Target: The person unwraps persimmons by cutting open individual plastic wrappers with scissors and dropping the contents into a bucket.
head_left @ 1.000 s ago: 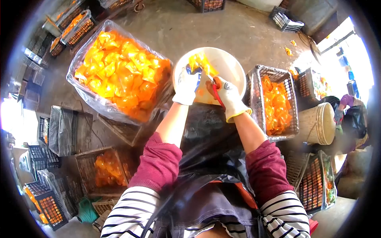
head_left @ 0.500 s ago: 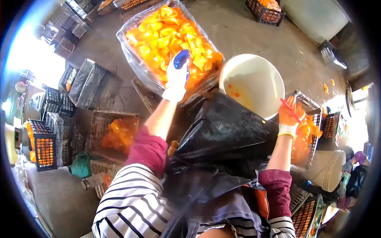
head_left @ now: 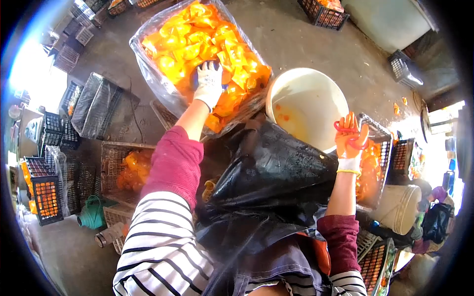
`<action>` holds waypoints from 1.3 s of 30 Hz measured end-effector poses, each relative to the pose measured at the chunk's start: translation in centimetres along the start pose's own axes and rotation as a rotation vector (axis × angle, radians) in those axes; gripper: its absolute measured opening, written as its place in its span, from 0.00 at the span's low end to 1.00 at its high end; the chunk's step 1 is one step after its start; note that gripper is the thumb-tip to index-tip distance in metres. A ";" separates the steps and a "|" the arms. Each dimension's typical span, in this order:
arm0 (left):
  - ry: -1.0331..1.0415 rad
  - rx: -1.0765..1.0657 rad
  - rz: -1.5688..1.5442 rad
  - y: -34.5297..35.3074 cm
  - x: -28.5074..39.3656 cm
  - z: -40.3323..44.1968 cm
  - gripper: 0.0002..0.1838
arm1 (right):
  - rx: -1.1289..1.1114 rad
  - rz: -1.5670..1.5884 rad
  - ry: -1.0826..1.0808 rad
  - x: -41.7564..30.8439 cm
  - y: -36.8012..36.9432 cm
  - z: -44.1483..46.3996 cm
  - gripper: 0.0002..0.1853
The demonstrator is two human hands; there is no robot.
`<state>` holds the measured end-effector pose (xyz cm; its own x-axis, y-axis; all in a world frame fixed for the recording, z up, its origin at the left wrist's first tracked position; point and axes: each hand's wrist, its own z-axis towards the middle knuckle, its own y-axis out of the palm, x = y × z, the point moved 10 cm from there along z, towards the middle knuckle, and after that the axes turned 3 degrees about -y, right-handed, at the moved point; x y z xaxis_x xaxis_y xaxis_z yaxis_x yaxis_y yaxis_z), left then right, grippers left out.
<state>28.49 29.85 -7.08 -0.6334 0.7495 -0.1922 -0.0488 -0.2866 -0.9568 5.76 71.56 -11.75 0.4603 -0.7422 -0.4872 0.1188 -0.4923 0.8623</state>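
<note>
My left hand [head_left: 210, 81], in a white glove with dark blue coating, lies back up on a heap of glossy orange pepper pieces [head_left: 185, 37]. Its fingers are spread over them and the tips are partly hidden. The heap fills a crate lined with clear plastic [head_left: 158, 81]. My right hand [head_left: 350, 140], in an orange-coated glove, is raised beside the white bucket [head_left: 306, 86], holding a slim red tool [head_left: 356, 143] that crosses the palm; its working end is unclear. Some yellowish liquid and orange bits lie at the bucket's bottom.
A crate with orange pieces [head_left: 374, 167] stands right of the bucket, and another crate [head_left: 111, 165] stands at left. A black apron [head_left: 276, 172] covers my lap. Plastic-covered crates [head_left: 96, 106], a green watering can [head_left: 91, 213] and a cream bucket [head_left: 397, 207] stand around.
My left hand has turned back up and spread its fingers over the pepper pieces. My right hand has turned so its palm shows, still with the red tool. The view has shifted slightly.
</note>
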 end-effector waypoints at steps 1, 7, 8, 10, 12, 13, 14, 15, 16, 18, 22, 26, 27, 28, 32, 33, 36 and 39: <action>0.043 0.061 -0.021 -0.8 -0.1 0.0 0.37 | 0.027 0.001 -0.009 0.1 0.4 -0.1 0.27; 0.099 -0.133 -0.242 -0.7 -1.0 0.0 0.37 | -0.048 -0.014 0.047 1.2 1.4 0.3 0.26; 0.104 -0.169 -0.350 -0.7 -1.2 -0.2 0.37 | 0.003 -0.028 0.022 1.1 1.4 0.2 0.25; 0.127 -0.186 -0.446 -2.6 -1.9 -0.3 0.36 | 0.048 -0.028 0.033 1.2 1.9 -0.2 0.25; 0.136 -0.113 -0.254 -5.9 -2.9 0.1 0.35 | 0.046 -0.033 0.051 1.7 2.5 -0.2 0.24; 0.132 0.088 -0.182 -6.7 -4.0 0.5 0.35 | 0.027 -0.040 0.055 1.8 2.8 -0.3 0.24; 0.093 0.127 -0.149 -6.5 -5.2 1.0 0.35 | 0.008 -0.048 0.055 1.6 2.9 -0.3 0.24; 0.056 0.165 -0.118 -6.5 -6.2 1.6 0.35 | 0.004 -0.065 0.050 1.6 2.6 0.0 0.24; 0.018 0.203 -0.089 -6.1 -7.3 2.2 0.35 | 0.003 -0.079 0.054 1.7 2.6 0.0 0.24; -0.032 0.152 -0.127 -3.4 -8.4 3.4 0.38 | 0.005 -0.109 0.061 2.0 2.8 0.0 0.24; -0.107 0.011 -0.217 -3.2 -7.8 3.9 0.35 | 0.037 -0.199 0.089 2.8 2.9 -0.3 0.24; -0.143 -0.159 -0.296 -3.3 -8.7 4.0 0.34 | -0.059 -0.287 0.120 3.3 2.1 0.7 0.24; -0.150 -0.164 -0.334 -2.8 -8.9 3.8 0.34 | -0.066 -0.309 0.115 3.2 1.5 0.9 0.24; -0.159 -0.172 -0.372 -1.9 -9.2 3.4 0.34 | -0.055 -0.359 0.075 2.9 2.0 0.5 0.24; -0.127 -0.025 -0.676 -0.4 -10.9 2.9 0.36 | -0.051 -0.518 0.036 3.1 2.7 0.1 0.24; -0.227 -0.004 -0.960 0.6 -12.2 2.7 0.31 | -0.062 -0.546 0.047 3.2 2.0 0.7 0.24; -0.512 0.206 -1.925 0.8 -14.2 1.5 0.22 | -0.145 -0.594 0.024 3.5 0.6 1.7 0.26; -0.582 0.205 -2.528 0.6 -12.7 0.7 0.19 | -0.103 -0.689 0.069 4.0 1.8 1.3 0.26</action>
<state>35.97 19.76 -5.02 0.5830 -0.4660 0.6655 -0.6011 0.3038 0.7392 6.66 67.13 -12.30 0.3047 -0.2437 -0.9208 0.4851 -0.7922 0.3702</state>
